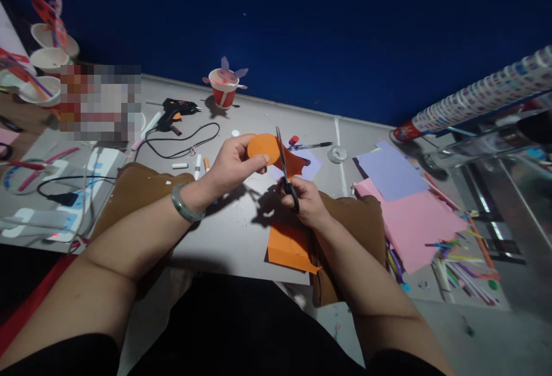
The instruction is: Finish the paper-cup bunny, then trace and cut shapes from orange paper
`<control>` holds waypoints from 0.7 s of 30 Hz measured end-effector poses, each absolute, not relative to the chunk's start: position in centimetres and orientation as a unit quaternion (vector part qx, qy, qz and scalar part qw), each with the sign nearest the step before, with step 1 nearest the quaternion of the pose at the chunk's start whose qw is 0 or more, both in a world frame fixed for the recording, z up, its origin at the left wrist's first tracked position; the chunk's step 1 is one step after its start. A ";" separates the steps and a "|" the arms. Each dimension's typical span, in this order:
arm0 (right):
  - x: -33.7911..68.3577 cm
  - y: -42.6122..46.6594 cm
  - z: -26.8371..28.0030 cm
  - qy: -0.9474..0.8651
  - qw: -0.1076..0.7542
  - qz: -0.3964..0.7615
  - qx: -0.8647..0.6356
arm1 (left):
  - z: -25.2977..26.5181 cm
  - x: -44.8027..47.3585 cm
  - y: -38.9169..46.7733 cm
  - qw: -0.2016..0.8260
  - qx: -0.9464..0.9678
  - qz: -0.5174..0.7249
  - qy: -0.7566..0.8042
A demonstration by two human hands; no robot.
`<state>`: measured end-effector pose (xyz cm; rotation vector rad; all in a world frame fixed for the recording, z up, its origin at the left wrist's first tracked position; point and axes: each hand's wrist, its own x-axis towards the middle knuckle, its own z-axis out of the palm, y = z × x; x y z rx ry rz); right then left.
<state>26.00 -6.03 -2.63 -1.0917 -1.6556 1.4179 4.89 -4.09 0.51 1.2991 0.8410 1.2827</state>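
Note:
Between the thumb and fingers of my left hand (236, 163) is a rounded piece of orange paper (262, 149), held up above the table. My right hand (307, 200) grips black-handled scissors (283, 160), their blades pointing away from me along the right edge of the rounded shape. Right of the blades hangs an orange offcut (295, 160); whether it is still joined to the round part I cannot tell. Below my right hand, a larger orange sheet (291, 248) lies near the table's front edge.
Behind my hands stand a decorated red paper cup (224, 85) and a black glue gun (175, 112) with its cord. A tape roll (337, 154) and pen (317, 146) lie to the right, then purple paper (390, 169) and pink paper (425, 221). Brown cushions (142, 192) flank my forearms.

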 end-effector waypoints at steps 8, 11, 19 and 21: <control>26.0 -5.9 -2.7 -0.642 0.352 0.537 -0.419 | 0.6 4.7 -4.1 0.536 0.546 0.538 0.355; 26.0 -6.0 -2.8 -0.637 0.352 0.547 -0.414 | 0.7 4.8 -4.1 0.537 0.542 0.540 0.355; 26.2 -5.9 -2.7 -0.656 0.336 0.551 -0.391 | 0.6 4.7 -4.0 0.548 0.551 0.523 0.348; 26.2 -5.9 -2.7 -0.653 0.337 0.556 -0.388 | 0.6 4.7 -4.0 0.549 0.552 0.523 0.347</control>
